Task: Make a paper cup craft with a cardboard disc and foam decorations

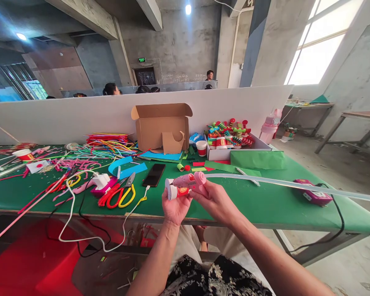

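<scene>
My left hand is wrapped round a small red and white paper cup, tipped on its side above the front of the table. In my right hand is a pink glue gun, its nozzle at the cup's left end; whether it touches cannot be made out. A long translucent glue stick runs out of the gun's back toward the right. Just beyond the cup lie a green paper roll and a red round piece.
Scissors, a phone and a power strip with cables lie to the left. Behind are pipe cleaners, a cardboard box and a white box of colourful figures. Another power block sits right. People sit beyond the partition.
</scene>
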Demonstrator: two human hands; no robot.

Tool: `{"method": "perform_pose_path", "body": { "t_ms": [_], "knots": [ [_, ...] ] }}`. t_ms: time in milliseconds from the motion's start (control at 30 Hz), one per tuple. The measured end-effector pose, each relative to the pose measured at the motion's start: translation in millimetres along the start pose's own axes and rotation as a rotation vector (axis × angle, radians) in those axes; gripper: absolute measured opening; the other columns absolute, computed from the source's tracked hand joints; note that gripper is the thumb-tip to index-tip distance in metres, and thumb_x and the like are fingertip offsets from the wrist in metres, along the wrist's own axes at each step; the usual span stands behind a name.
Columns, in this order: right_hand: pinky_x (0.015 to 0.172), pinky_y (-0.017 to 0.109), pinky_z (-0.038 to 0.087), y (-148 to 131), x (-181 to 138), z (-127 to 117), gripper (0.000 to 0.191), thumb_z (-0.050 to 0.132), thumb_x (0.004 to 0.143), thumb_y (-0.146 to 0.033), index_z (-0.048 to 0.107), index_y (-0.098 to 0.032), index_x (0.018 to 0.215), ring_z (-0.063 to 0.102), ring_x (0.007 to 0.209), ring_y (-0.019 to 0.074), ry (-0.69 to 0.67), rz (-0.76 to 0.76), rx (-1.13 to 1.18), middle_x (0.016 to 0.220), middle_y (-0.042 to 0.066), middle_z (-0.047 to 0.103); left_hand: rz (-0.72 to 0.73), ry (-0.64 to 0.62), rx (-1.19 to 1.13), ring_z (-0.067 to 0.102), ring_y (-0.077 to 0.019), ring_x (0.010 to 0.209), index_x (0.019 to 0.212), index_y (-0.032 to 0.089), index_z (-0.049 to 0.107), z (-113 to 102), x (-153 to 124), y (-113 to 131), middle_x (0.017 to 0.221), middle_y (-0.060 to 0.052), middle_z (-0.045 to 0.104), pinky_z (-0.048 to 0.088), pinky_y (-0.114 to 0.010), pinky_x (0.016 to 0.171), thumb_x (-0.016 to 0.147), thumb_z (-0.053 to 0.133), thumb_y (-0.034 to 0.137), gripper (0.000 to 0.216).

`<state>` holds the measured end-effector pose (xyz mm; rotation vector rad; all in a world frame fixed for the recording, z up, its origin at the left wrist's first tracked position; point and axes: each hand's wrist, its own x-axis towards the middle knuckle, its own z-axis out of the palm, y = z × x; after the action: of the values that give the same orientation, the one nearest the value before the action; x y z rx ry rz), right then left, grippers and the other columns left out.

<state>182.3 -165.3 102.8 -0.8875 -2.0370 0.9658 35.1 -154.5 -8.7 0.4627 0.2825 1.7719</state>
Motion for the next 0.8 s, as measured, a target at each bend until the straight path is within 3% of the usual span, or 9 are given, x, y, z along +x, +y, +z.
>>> {"method": "perform_pose_path", "body": {
  "t_ms": [200,333,633,800],
  "knots": [
    [0.066,0.028,0.045,-2.5,-2.7,-1.9,0.028,0.056,0.087,-0.045,0.065,-0.020,0.090,0.056,0.073,0.0203,0.007,-0.002,0.019,0.071,0.002,0.062,0.007,0.033,0.037,0.060,-0.0280,0.115,0.104,0.025,0.070,1.2,-0.2,-0.1,0.113,-0.006,0.071,0.049,-0.042,0.093,0.081,0.061,0.052,0.037],
    [0.064,0.027,0.042,-1.0,-4.5,-1.2,0.025,0.055,0.087,-0.042,0.062,-0.019,0.084,0.052,0.069,0.0175,0.001,-0.003,0.012,0.072,0.001,0.060,0.016,0.042,0.034,0.060,-0.0284,0.115,0.105,0.024,0.071,2.0,-0.5,0.3,0.113,-0.006,0.071,0.049,-0.042,0.092,0.081,0.062,0.051,0.037],
    [0.061,0.025,0.039,2.6,-9.2,0.8,0.025,0.054,0.087,-0.043,0.059,-0.019,0.081,0.046,0.066,0.0150,0.002,0.018,0.019,0.070,0.000,0.056,-0.026,0.021,-0.043,0.067,-0.0250,0.099,0.102,0.020,0.073,4.4,-1.1,0.8,0.104,-0.007,0.074,0.053,-0.037,0.083,0.079,0.064,0.049,0.038],
    [0.058,0.024,0.035,3.7,-11.3,1.5,0.024,0.053,0.087,-0.042,0.057,-0.019,0.080,0.042,0.063,0.0133,0.008,0.013,0.016,0.070,-0.001,0.054,-0.030,0.044,-0.054,0.067,-0.0252,0.100,0.102,0.017,0.072,4.4,0.3,1.1,0.105,-0.009,0.074,0.051,-0.037,0.086,0.080,0.063,0.048,0.039]
  ]
}}
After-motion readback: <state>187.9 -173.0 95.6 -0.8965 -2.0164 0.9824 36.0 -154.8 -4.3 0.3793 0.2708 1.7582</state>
